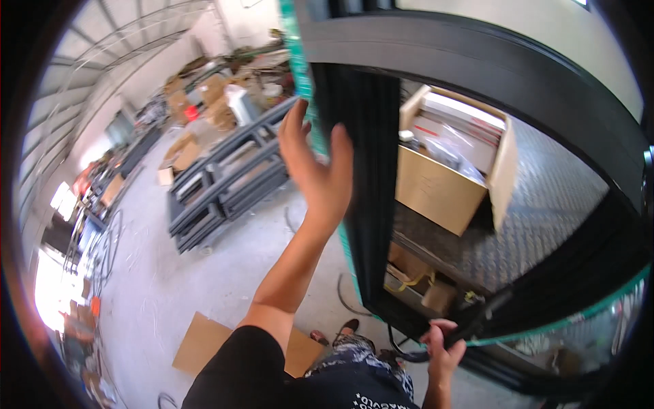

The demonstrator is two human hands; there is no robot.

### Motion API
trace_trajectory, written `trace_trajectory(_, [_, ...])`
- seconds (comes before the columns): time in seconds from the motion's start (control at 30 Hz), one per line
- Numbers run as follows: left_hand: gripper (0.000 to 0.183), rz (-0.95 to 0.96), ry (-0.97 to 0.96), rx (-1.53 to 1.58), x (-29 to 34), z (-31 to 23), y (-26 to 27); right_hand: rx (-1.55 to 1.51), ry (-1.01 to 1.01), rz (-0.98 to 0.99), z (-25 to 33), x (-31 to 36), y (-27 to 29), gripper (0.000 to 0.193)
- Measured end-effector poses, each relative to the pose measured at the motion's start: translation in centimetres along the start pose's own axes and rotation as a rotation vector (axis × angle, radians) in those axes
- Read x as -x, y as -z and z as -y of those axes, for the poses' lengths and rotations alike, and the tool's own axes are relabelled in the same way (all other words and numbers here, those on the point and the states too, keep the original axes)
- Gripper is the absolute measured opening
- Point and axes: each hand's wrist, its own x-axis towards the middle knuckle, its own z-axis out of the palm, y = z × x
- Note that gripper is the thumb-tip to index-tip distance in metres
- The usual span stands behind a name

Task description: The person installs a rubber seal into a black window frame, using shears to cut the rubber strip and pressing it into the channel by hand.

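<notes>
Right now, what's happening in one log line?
left hand: open, beside dark frame | right hand: fingers curled, frame's lower edge, hold unclear | through frame: open tan box

Pale grey floor; ribbed roof, left; bright daylit opening, left; white wall, far.

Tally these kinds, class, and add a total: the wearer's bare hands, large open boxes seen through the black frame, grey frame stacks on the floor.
Bare hands (left hand, right hand): 2
Large open box through the black frame: 1
Grey frame stack: 1
Total: 4
</notes>
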Motion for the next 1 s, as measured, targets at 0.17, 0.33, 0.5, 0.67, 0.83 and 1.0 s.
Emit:
trace_trajectory(0.17, [0.036,0.851,0.685,0.791,11.0,-7.1,1.6,0.069,0.013,0.213,0.7,-0.9,-1.6,0.017])
trace_trajectory(0.33, [0.042,1.12,0.978,1.174,13.8,-9.9,2.0,0.084,0.094,0.229,1.5,-1.7,-3.6,0.013])
trace_trajectory(0.5, [0.038,1.236,1.123,1.31,13.3,-8.7,2.4,0.101,0.085,0.211,0.6,-2.1,-6.0,0.011])
trace_trajectory(0.67, [0.035,0.989,1.304,1.417,13.1,-7.2,2.2,0.308,0.393,-0.012,-0.4,-3.2,-8.0,0.023])
trace_trajectory(0.83, [0.04,0.847,1.278,1.393,12.0,-4.8,1.2,0.205,0.209,-0.439,0.9,-2.5,-8.0,0.02])
trace_trajectory(1.0, [0.042,1.191,1.005,1.261,12.9,-5.2,1.1,0.615,0.319,-0.571,2.1,-3.7,-7.4,0.018])
